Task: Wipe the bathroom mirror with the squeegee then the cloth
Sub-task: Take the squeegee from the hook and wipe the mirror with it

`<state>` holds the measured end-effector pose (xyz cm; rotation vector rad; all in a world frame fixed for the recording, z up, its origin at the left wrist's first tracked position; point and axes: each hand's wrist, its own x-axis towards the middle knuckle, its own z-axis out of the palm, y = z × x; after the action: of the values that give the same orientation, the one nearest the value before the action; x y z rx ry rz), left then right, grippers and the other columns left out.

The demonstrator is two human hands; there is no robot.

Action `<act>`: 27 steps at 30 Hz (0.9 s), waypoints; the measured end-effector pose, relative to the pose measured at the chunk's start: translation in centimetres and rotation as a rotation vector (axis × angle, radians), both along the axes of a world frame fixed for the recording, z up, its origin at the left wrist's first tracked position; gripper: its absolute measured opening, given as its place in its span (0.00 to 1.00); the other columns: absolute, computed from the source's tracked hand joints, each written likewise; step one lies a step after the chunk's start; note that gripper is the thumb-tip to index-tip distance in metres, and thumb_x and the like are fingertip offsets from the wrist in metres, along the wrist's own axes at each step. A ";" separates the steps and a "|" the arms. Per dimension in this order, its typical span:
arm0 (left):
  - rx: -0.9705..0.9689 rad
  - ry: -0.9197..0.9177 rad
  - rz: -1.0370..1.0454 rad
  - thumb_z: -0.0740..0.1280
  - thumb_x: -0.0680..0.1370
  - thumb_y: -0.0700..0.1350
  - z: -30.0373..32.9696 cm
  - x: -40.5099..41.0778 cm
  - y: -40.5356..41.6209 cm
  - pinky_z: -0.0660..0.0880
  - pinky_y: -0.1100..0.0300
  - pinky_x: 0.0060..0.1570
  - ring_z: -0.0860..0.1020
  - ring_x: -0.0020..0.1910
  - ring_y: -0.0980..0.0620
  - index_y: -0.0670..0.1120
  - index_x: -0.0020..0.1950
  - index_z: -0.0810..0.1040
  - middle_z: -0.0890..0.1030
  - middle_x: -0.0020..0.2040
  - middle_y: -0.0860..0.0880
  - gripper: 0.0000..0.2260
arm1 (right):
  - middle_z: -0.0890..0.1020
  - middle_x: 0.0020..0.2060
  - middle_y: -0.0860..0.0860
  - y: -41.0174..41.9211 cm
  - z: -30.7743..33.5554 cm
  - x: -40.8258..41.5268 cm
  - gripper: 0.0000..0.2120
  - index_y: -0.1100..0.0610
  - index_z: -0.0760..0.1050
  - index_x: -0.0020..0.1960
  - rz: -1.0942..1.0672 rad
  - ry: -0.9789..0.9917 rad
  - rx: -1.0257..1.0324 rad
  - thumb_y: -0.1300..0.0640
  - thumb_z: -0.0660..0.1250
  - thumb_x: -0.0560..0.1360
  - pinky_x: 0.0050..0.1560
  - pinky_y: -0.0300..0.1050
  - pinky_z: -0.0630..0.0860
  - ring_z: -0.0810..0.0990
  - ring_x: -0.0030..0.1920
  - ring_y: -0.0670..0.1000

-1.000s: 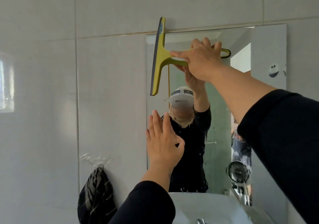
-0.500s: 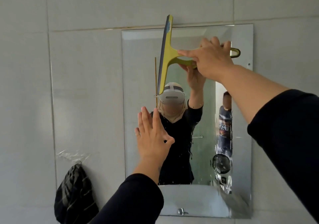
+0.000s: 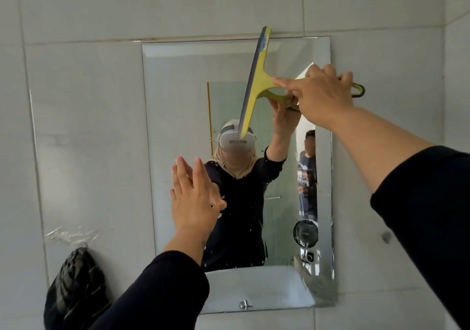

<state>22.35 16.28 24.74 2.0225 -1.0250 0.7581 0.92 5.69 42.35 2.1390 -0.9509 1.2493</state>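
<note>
A frameless mirror [image 3: 178, 95] hangs on the grey tiled wall. My right hand [image 3: 321, 95] grips the handle of a yellow-green squeegee [image 3: 256, 83], whose blade stands nearly upright against the upper middle of the glass, its top at the mirror's upper edge. My left hand [image 3: 194, 197] is raised flat, fingers together and extended, in front of the lower left of the mirror; it holds nothing. A dark striped cloth [image 3: 76, 289] hangs from a hook on the wall at the lower left. Water droplets speckle the lower glass.
The mirror reflects me, a second person by a doorway, a small fan and the white sink. A clear adhesive hook strip [image 3: 73, 235] sits above the cloth. A corner with the right-hand wall [image 3: 457, 75] lies right of the mirror.
The squeegee has slid rightward across the top of the mirror with my right hand, tilting slightly. My view has shifted left, showing the whole mirror. My left hand stays raised.
</note>
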 end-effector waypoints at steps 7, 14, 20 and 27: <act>-0.011 -0.003 0.005 0.74 0.70 0.56 -0.1 0.2 -0.3 0.53 0.45 0.73 0.37 0.76 0.43 0.50 0.77 0.42 0.36 0.77 0.44 0.49 | 0.72 0.55 0.56 -0.7 -1.6 -1.8 0.26 0.30 0.57 0.70 -0.059 -0.051 0.090 0.58 0.54 0.81 0.57 0.57 0.63 0.68 0.58 0.59; -0.016 0.007 -0.005 0.74 0.70 0.55 -0.3 0.5 -0.3 0.52 0.43 0.73 0.36 0.76 0.45 0.51 0.77 0.41 0.35 0.77 0.45 0.49 | 0.72 0.55 0.56 -1.6 -2.8 -2.9 0.27 0.29 0.56 0.70 -0.078 -0.118 0.189 0.57 0.54 0.81 0.56 0.58 0.63 0.69 0.59 0.60; -0.021 0.019 -0.018 0.75 0.69 0.55 -0.3 0.7 -0.4 0.52 0.43 0.74 0.36 0.76 0.45 0.52 0.77 0.41 0.35 0.77 0.45 0.50 | 0.72 0.56 0.57 -1.2 -4.9 -3.1 0.25 0.32 0.56 0.72 -0.036 -0.209 0.325 0.56 0.53 0.82 0.57 0.59 0.65 0.70 0.60 0.61; 0.000 0.025 -0.024 0.74 0.70 0.55 -0.3 0.7 -0.2 0.50 0.43 0.74 0.36 0.76 0.45 0.52 0.77 0.40 0.35 0.78 0.44 0.50 | 0.77 0.60 0.56 0.4 -8.2 -0.8 0.26 0.36 0.55 0.74 0.077 -0.356 0.465 0.56 0.54 0.80 0.50 0.52 0.74 0.77 0.56 0.60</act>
<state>23.06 16.09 24.43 2.0117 -1.0329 0.7186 0.14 6.05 34.17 2.3540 -1.4378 1.6103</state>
